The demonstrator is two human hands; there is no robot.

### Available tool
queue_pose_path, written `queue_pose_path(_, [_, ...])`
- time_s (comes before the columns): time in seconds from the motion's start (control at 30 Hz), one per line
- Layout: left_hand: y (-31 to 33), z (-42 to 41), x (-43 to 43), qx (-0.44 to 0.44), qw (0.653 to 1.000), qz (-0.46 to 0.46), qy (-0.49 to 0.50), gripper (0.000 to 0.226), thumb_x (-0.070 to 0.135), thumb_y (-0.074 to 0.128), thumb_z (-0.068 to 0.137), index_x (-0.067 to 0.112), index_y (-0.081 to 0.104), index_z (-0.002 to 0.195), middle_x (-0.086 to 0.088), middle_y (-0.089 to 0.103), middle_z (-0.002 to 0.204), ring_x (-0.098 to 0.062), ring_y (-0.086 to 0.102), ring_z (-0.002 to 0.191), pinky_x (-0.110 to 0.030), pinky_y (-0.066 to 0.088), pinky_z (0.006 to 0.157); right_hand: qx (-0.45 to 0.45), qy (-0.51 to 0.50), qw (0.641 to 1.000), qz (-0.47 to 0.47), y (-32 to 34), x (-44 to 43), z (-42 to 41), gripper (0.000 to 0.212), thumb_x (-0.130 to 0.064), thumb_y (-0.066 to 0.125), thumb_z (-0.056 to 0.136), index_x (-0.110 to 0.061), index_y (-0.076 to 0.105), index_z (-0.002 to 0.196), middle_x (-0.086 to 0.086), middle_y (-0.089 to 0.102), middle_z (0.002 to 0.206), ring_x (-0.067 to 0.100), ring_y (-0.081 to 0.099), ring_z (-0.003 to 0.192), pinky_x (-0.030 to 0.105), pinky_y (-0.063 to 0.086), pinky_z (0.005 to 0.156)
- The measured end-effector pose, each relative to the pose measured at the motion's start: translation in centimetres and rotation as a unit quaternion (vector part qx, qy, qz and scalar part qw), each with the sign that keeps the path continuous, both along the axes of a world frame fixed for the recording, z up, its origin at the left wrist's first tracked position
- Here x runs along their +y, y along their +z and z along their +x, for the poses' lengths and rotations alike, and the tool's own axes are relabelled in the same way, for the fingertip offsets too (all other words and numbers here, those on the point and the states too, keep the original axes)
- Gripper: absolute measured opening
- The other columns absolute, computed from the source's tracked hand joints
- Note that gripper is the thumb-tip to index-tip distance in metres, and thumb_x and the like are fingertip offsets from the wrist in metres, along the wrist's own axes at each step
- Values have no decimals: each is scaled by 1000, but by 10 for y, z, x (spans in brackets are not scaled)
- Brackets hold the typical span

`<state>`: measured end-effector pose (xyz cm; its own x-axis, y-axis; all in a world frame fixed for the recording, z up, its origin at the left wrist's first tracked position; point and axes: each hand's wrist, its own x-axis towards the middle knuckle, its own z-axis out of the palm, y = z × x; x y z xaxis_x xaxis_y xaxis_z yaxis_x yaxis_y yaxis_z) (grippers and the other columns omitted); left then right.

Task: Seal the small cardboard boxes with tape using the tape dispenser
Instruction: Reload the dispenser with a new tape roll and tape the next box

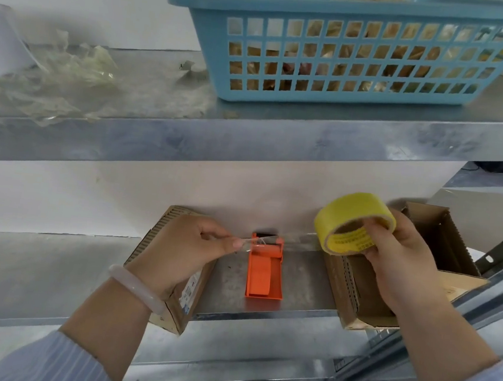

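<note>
Overhead, blue basket (292, 4) is parked at 1 o'clock on upper shelf (248, 147), kept out of working area. Lower shelf (302, 287) is used as bench. Open cardboard box (441, 248) is set at 4 o'clock, not yet sealed. Closed cardboard box (179, 309) is laid at 8 o'clock, partly hidden by left hand (183, 245). Yellow tape roll (352, 212) is gripped by right hand (403, 260), fingers curled round rim, likely so roll can be steadied. Orange tape dispenser (265, 271) is left between boxes, seemingly awaiting loading. Clear tape strip (288, 243) is pinched by left thumb and forefinger and stretched taut above dispenser.
</note>
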<state>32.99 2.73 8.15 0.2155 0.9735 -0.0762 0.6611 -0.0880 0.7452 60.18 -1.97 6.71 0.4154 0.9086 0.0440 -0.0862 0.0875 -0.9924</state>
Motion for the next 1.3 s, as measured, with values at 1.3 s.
queue_pose_path(1.3, [-61, 37, 2, -141, 967, -212, 29, 33, 57, 71, 76, 28, 76, 91, 17, 38, 45, -3, 36, 41, -16, 28, 46, -36, -140, 987, -65, -19, -23, 8, 17, -36, 58, 95, -21, 64, 101, 3, 53, 77, 10, 59, 63, 34, 56, 53])
